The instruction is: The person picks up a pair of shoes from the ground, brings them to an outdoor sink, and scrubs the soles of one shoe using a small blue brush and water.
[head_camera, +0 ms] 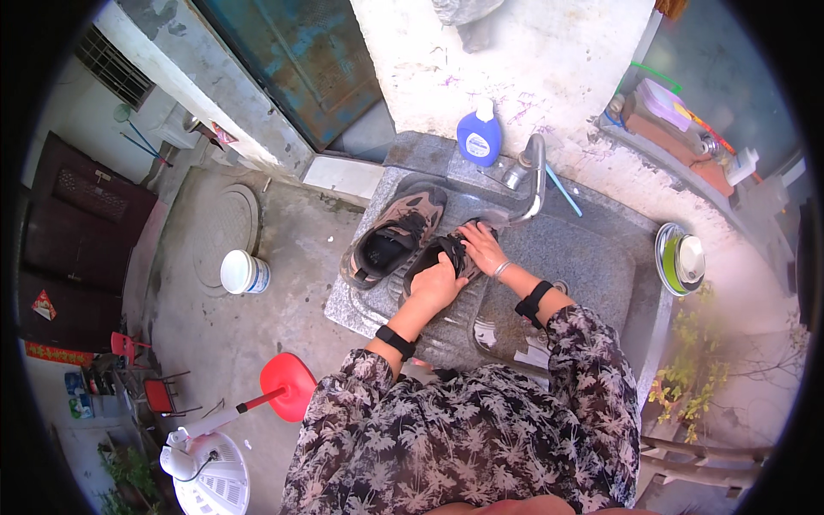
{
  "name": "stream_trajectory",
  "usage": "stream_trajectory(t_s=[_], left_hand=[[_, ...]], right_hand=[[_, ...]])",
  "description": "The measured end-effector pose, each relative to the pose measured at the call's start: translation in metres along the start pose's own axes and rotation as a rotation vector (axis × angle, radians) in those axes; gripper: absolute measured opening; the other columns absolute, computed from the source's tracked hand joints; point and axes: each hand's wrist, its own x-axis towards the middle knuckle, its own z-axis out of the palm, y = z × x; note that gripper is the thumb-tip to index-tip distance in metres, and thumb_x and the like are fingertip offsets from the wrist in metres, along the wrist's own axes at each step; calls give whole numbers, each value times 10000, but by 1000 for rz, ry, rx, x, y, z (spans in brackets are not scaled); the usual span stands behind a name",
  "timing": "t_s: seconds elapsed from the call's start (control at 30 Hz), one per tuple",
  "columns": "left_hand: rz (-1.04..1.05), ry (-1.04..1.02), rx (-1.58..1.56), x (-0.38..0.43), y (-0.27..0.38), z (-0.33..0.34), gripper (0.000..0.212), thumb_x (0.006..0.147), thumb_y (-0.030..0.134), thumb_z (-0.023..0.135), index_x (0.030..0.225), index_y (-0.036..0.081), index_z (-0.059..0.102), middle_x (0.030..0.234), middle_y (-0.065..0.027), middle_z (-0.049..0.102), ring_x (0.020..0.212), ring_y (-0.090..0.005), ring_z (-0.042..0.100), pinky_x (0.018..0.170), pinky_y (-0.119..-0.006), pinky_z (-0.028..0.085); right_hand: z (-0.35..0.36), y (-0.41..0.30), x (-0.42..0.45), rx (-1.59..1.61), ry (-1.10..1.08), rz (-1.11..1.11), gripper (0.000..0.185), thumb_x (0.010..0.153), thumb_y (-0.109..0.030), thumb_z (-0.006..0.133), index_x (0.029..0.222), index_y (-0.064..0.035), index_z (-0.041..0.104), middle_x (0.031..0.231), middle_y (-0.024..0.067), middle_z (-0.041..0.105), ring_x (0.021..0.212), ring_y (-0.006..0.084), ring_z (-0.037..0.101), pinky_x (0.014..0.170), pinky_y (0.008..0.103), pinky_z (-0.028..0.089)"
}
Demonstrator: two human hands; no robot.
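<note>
A brown-and-black lace-up shoe (425, 256) rests on the ribbed ledge of a grey stone sink (573, 251), partly covered by both hands. My left hand (440, 283) grips it at the ankle opening, thumb pointing toward the tongue. Over the laces and toe end lies my right hand (483, 250), fingers stretched across the upper; a bracelet circles that wrist. The shoe's toe is close to the spout of a curved metal tap (535, 187), where a blur looks like water. Its matching shoe (412, 209) sits just to the left, untouched, with its opening toward me.
A blue detergent bottle (479, 138) and a light-blue stick (564, 190) are behind the sink. Stacked bowls (689, 261) stand at its right edge. On the floor to the left are a white bucket (245, 273), a red-based fan (212, 476) and a round manhole cover (222, 235).
</note>
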Motion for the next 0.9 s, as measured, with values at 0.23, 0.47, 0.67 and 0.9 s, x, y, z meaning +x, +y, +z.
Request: stream_trajectory(t_s=[0.23,0.47,0.67,0.9], left_hand=[[68,-54,170,12,3,10,563,804,341,565,1141,-73,386,782,-193,631,727,-318,631,644,-394,493],[42,-47,170,8,-5,12,535,822,328,537,1143,-73,386,768,-189,631,712,-319,631,624,-389,494],[26,-81,164,-13,-8,13,529,830,320,525,1144,-80,381,746,-168,634,689,-324,629,607,-398,492],[66,113,-26,-21,-21,12,503,808,281,570,1127,-72,407,889,-263,587,818,-353,599,691,-378,483]], right_hand=[[-10,12,19,110,-47,212,500,904,-443,301,1329,-181,324,1435,28,194,1322,235,166,1029,542,121],[-40,12,1,202,-39,-4,396,823,-305,514,1144,-75,519,1204,184,489,1109,317,469,925,384,376],[-111,55,23,-308,751,323,285,784,-206,499,991,-15,544,984,191,582,935,354,545,773,435,435],[-129,136,48,-398,312,690,236,777,-119,489,987,-21,537,1041,213,535,934,356,547,802,436,442]])
